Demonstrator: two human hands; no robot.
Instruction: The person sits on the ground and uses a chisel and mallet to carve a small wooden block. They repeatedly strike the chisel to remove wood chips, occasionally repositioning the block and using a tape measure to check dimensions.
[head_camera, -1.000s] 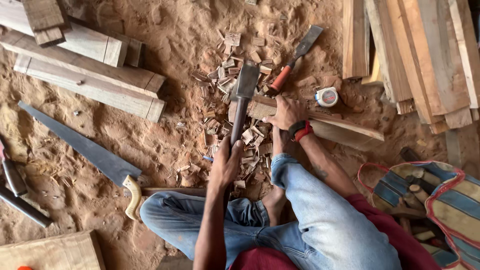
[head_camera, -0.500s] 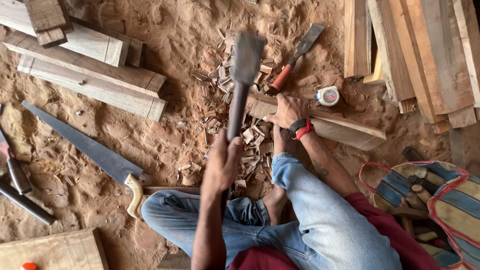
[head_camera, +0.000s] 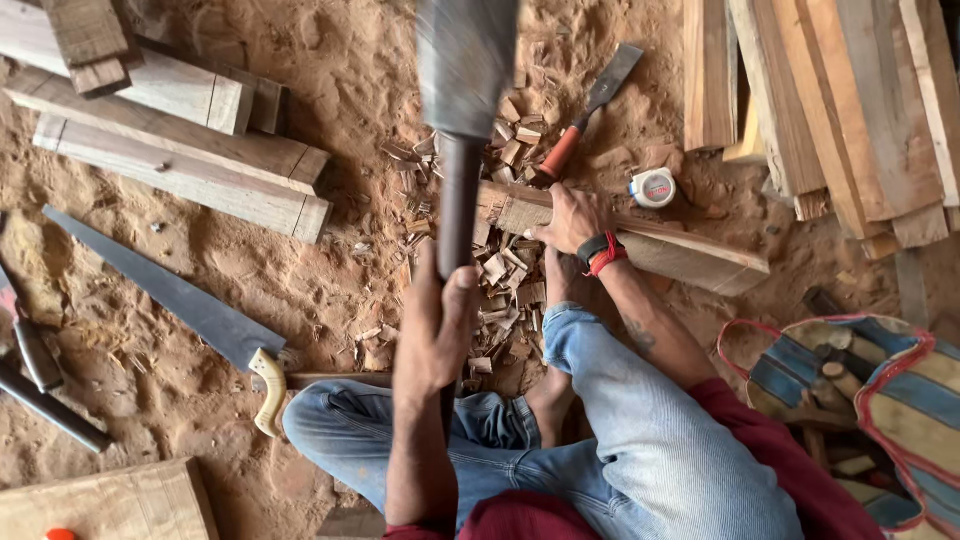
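Note:
My left hand (head_camera: 438, 320) grips the dark handle of a heavy chopping tool (head_camera: 462, 120). Its grey metal head is raised close to the camera and blurred. My right hand (head_camera: 570, 218), with a black and red band at the wrist, presses down on a wooden plank (head_camera: 690, 255) lying on the sand. The plank's cut end points left, next to a pile of wood chips (head_camera: 500, 270). I sit on the ground in blue jeans with my bare foot (head_camera: 548, 395) below the chips.
A red-handled chisel (head_camera: 585, 115) and a tape measure (head_camera: 654, 187) lie beyond the plank. A handsaw (head_camera: 170, 290) lies at the left, below stacked timber (head_camera: 170, 150). Boards (head_camera: 850, 100) are piled at the top right. A striped bag (head_camera: 860, 390) sits at the right.
My left hand has swung the tool up from the plank's end towards the camera. My right hand has stayed on the plank.

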